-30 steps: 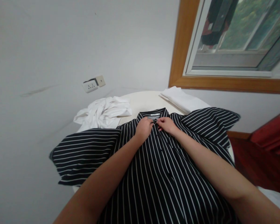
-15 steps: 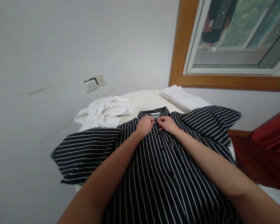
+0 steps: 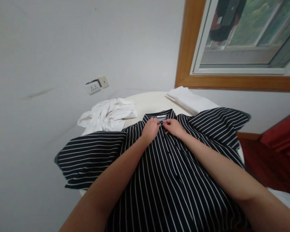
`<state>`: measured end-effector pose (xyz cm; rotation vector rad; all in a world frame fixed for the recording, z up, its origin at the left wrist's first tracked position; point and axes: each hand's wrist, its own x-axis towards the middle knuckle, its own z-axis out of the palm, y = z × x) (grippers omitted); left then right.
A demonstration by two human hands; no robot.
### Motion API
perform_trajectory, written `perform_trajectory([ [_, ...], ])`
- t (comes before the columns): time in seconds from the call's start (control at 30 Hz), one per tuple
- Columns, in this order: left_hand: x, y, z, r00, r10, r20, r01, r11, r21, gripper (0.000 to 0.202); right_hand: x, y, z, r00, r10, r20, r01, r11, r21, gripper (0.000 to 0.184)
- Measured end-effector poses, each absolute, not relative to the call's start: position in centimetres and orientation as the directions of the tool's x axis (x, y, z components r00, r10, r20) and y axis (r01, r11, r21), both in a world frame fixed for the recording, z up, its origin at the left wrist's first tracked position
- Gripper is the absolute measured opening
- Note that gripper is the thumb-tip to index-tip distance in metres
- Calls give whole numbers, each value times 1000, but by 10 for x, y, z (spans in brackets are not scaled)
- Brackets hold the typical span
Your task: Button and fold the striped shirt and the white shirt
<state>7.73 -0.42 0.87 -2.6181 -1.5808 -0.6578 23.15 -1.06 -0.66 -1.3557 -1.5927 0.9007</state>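
Striped shirt (image 3: 169, 180), black with thin white lines, lies front up, its sleeves spread to either side. Wooden window frame (image 3: 183, 48) stands on the wall beyond the shirt, on the person's right. Round pale table (image 3: 149, 103) bears the shirt and shows bare just beyond its collar (image 3: 170, 113). Crumpled white cloth (image 3: 108, 114) lies beyond the shirt's shoulder on the person's left, and the folded white cloth (image 3: 190, 101) beyond the opposite shoulder. Left hand (image 3: 150, 129) and right hand (image 3: 174, 127) meet on the shirt's front opening just below the collar. The fingers of each are curled and pinched on the fabric edges, fingertips almost touching. Wall socket (image 3: 94, 87) sits above the crumpled cloth, well beyond the shirt.
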Motion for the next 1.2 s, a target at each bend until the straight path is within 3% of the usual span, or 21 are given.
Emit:
perform_trajectory([
  [0.27, 78, -11, 13, 410, 855, 317, 888, -453, 74, 14, 231, -14, 0, -51, 979, 197, 392, 201, -898, 12],
  [0.43, 74, -4, 8, 392, 829, 400, 822, -511, 252, 10, 230, -17, 9, 13, 950, 313, 360, 288, -888, 15],
  [0.6, 70, 4, 3, 317, 864, 390, 738, -483, 471, 7, 224, -21, 5, -7, 986, 168, 220, 165, -961, 14],
  [0.8, 66, 6, 4, 291, 896, 336, 644, -443, 624, 8, 224, -21, 4, -22, 987, 157, 172, 159, -972, 8],
  [1.03, 64, 7, 2, 306, 885, 350, 575, -465, 674, 5, 225, -20, 4, -68, 992, 107, 109, 114, -987, 9],
  [1.2, 66, 4, 0, 338, 831, 442, 629, -549, 551, 5, 227, -20, 5, -90, 994, 67, 54, 72, -996, 12],
])
